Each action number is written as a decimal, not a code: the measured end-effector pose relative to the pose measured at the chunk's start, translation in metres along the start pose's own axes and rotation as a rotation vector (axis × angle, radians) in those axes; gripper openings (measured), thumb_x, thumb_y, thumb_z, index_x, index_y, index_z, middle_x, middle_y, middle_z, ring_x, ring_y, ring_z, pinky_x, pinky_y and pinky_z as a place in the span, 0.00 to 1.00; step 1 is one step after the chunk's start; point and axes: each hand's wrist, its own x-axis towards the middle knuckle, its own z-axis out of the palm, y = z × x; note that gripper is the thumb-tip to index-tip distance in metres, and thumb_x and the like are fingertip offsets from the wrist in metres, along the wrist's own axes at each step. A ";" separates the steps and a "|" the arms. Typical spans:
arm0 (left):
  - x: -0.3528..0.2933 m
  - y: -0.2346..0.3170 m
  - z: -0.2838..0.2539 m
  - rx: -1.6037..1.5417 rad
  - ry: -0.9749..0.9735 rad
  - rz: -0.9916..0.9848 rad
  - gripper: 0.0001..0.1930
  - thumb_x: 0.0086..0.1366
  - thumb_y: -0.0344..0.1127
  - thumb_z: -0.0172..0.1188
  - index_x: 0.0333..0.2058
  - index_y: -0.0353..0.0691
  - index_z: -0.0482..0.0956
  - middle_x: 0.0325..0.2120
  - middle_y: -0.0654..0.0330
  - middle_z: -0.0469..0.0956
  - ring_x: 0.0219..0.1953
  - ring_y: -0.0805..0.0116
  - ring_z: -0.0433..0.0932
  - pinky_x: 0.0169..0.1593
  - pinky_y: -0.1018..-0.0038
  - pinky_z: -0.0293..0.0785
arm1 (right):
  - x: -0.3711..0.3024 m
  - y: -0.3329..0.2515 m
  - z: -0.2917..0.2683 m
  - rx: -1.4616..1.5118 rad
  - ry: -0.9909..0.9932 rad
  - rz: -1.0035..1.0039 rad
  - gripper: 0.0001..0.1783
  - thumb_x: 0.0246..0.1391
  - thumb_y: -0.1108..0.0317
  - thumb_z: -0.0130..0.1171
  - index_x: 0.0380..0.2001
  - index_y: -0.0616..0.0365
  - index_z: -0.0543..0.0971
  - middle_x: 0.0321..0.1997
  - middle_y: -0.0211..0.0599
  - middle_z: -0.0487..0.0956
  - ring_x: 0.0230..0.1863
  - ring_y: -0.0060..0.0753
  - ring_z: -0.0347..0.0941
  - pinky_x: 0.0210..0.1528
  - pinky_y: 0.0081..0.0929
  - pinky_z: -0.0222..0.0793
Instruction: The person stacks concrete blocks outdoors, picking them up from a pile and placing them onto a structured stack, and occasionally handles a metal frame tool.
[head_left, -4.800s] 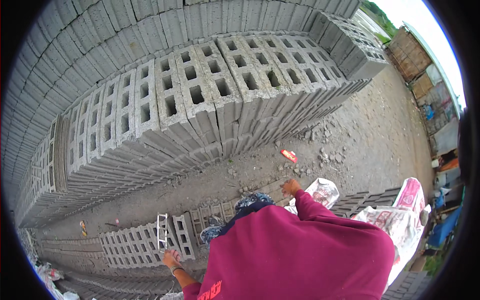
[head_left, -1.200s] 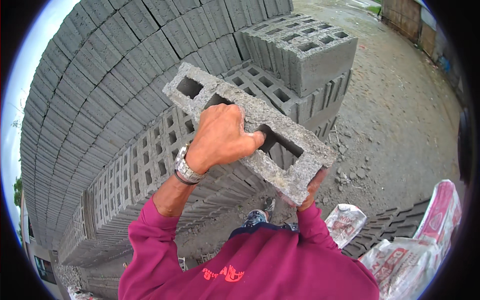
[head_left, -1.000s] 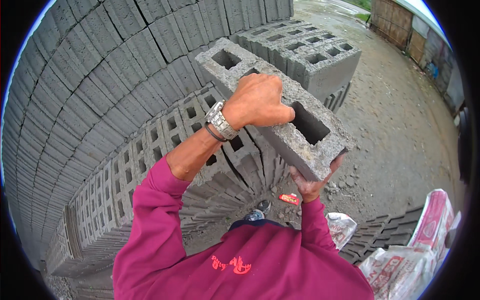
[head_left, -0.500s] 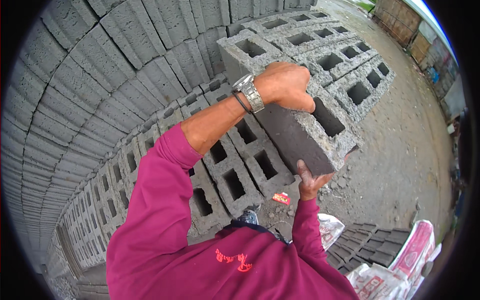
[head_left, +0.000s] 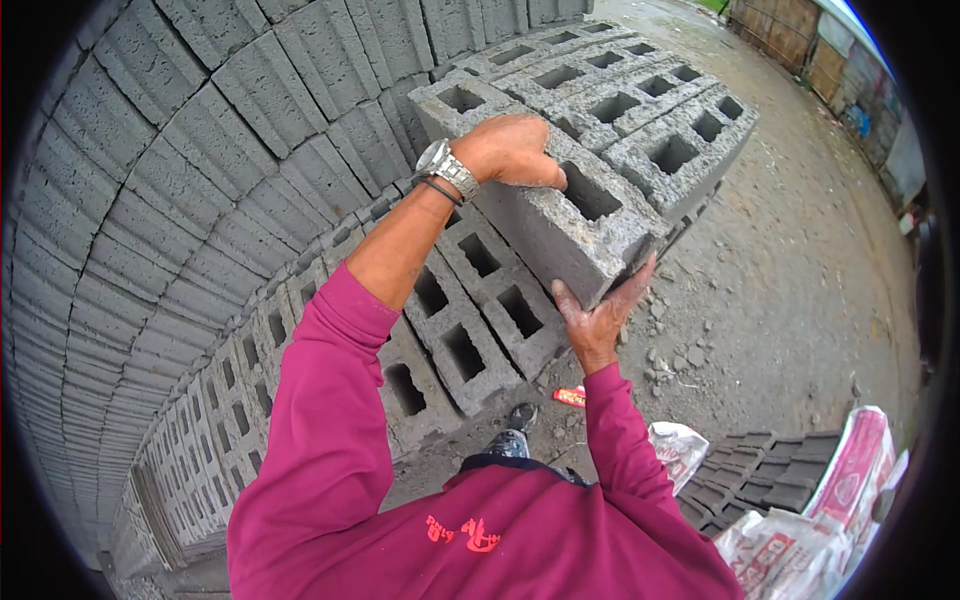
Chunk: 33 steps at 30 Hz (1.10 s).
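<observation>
A grey hollow concrete block (head_left: 545, 215) lies at the left side of the top row, its holes facing up and its near end sticking out slightly. My left hand (head_left: 512, 150) is closed over the block's upper edge, fingers curled into its holes. The near lower end rests against my right hand (head_left: 600, 315), with the thumb on one face and the fingers wrapped round the corner. Next to it sit several more hollow blocks (head_left: 690, 135) in a tight row. Lower down, another row of blocks (head_left: 475, 330) runs below my left forearm.
A tall wall of stacked blocks (head_left: 230, 130) rises at the left. Dark stacked pieces (head_left: 755, 475) and white and red sacks (head_left: 790, 545) are at the lower right. A red wrapper (head_left: 570, 397) and rubble (head_left: 690, 355) lie on the ground. Sheds (head_left: 800, 50) stand beyond.
The block has swung in closer against the top row, its near end shifting left and up in view. Both hands have moved with it, keeping their hold.
</observation>
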 end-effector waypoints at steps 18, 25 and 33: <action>0.005 -0.009 0.002 -0.044 0.021 -0.054 0.32 0.45 0.53 0.70 0.09 0.32 0.61 0.08 0.65 0.53 0.13 0.72 0.53 0.17 0.64 0.47 | 0.003 -0.004 0.003 -0.205 0.017 -0.070 0.75 0.36 0.38 0.73 0.72 0.57 0.33 0.76 0.62 0.35 0.76 0.64 0.35 0.71 0.61 0.36; -0.064 0.005 0.005 -0.024 0.516 -0.075 0.33 0.62 0.61 0.58 0.48 0.33 0.80 0.42 0.51 0.83 0.42 0.56 0.82 0.49 0.66 0.76 | -0.009 0.014 -0.071 -0.138 -0.328 -0.041 0.61 0.46 0.38 0.68 0.73 0.56 0.48 0.76 0.53 0.45 0.74 0.56 0.47 0.70 0.56 0.50; -0.392 0.043 0.083 -0.443 1.157 -0.458 0.17 0.72 0.39 0.54 0.49 0.31 0.79 0.41 0.54 0.84 0.40 0.69 0.82 0.43 0.75 0.76 | -0.201 0.193 -0.245 -0.567 -0.841 0.623 0.30 0.50 0.47 0.64 0.36 0.70 0.83 0.36 0.63 0.82 0.43 0.58 0.81 0.48 0.41 0.74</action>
